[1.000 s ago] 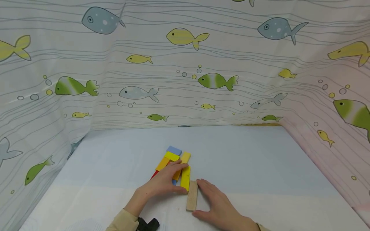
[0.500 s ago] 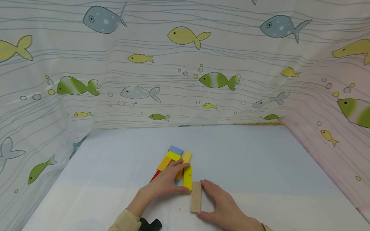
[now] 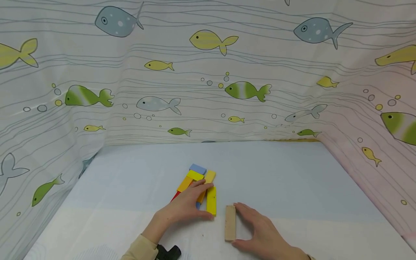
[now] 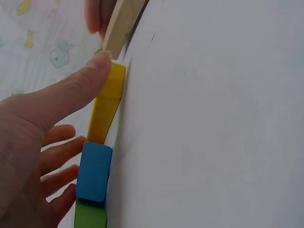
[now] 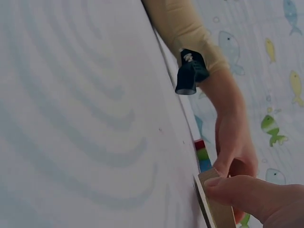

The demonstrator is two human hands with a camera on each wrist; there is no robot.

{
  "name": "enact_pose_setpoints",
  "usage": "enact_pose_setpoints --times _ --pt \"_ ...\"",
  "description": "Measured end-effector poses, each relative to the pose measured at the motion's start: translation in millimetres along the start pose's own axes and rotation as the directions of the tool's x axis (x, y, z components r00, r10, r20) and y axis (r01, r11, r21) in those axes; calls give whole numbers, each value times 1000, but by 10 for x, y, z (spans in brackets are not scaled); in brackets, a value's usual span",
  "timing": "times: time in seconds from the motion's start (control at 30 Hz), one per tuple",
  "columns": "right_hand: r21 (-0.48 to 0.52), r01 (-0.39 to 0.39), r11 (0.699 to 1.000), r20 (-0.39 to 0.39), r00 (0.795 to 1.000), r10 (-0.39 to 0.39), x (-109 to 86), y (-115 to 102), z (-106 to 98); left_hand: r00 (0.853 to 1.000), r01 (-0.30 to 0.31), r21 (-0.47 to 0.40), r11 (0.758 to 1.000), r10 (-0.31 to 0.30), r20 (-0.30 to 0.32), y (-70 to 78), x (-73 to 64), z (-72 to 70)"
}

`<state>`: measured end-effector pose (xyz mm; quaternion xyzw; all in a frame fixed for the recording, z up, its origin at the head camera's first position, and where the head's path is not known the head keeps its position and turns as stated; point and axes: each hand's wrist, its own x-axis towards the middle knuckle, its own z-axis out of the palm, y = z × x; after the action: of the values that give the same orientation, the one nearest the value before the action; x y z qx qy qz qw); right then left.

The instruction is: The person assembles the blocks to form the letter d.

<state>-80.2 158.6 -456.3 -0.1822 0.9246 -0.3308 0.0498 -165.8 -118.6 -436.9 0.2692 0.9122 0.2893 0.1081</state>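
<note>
My left hand [image 3: 185, 203] lies over a cluster of coloured blocks. It spans the yellow block [image 3: 211, 202] on the cluster's right side, thumb at the near end and forefinger at the far end. In the left wrist view the thumb touches the end of that yellow block, beside a blue block [image 4: 94, 172] and a green block [image 4: 90, 214]. My right hand [image 3: 260, 233] holds a plain wooden block [image 3: 230, 224] lengthwise, thumb at its near end and fingertips at its far end. A gap separates this block from the cluster. The left palm hides some of the blocks.
Farther up the cluster are a blue block [image 3: 198, 168], an orange block [image 3: 185, 183] and a pale yellow block [image 3: 210, 176]. A black device [image 3: 168, 252] sits by the left wrist. Fish-patterned cloth walls [image 3: 208, 72] border the white table [image 3: 292, 180] at back and sides.
My right hand has moved right with the wooden block, widening the gap to the yellow block. The left hand stays over the cluster. The head view has shifted slightly.
</note>
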Motion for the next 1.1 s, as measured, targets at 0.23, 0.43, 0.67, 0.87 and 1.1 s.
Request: enact_pose_setpoints --times 0.23,0.43,0.67,0.87,1.1 --pt "-29 -6 1000 -74 997 4 -88 104 -109 1000 -29 -2 1000 29 1 -5 2 -6" --pt "-62 40 997 -143 988 -49 -128 215 -178 999 -39 -22 999 39 -27 33 19 19" --pt "-60 75 995 -182 980 -85 -161 316 -236 998 -47 -38 998 46 -38 106 54 49" --pt "-44 93 995 -192 976 -100 -176 370 -266 996 -69 -22 997 68 -57 196 119 81" --pt "8 19 1000 -152 988 -18 -201 419 -317 997 -72 -27 997 71 -29 285 214 149"
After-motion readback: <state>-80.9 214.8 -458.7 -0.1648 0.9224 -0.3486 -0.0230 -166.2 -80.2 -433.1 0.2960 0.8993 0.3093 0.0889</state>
